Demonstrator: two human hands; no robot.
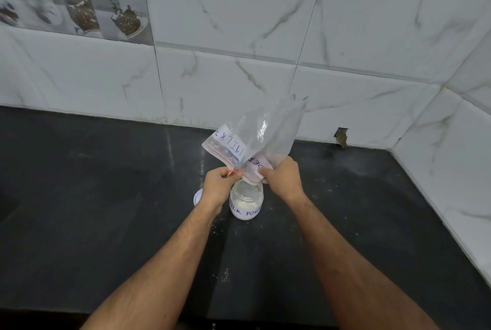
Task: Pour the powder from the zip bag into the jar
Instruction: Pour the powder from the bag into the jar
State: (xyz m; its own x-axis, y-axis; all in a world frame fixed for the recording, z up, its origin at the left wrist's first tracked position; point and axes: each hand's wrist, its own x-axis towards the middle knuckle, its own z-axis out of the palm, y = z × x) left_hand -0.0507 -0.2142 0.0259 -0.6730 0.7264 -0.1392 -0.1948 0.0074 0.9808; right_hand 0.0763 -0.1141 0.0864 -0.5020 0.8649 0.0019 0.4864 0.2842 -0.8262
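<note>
To the left of the left hand (219, 183), a small round white lid (198, 196) is seen lying on the dark polished stone countertop (93, 196), partly hidden behind that hand's wrist. Pale specks of spilled powder (220, 276) are scattered on the counter between the two forearms. The left hand is curled, its thumb and fingers pinching the lower left corner of the clear plastic zip bag with a white handwritten label (255, 141). The bag is held upside down between and above both hands, its mouth turned downward and its closed bottom raised up and to the right, toward the white marble-patterned tile wall (345, 37). Directly below the bag's mouth, just under and between the hands, stands the small clear glass jar with a white handwritten label (246, 203), upright and uncovered, with white powder visible inside. The bag's lower edge is seen to meet or slightly overlap the jar's rim; whether it touches cannot be told. The right hand (283, 176) is closed around the bag's lower right side, the plastic bunched under its fingers. Beyond the right hand, a small dark gap (342, 137) is visible at the foot of the wall, and farther right the counter is bounded by a side wall meeting it at a corner. Bare counter lies to either side of the hands, and its front edge runs beneath the forearms.
</note>
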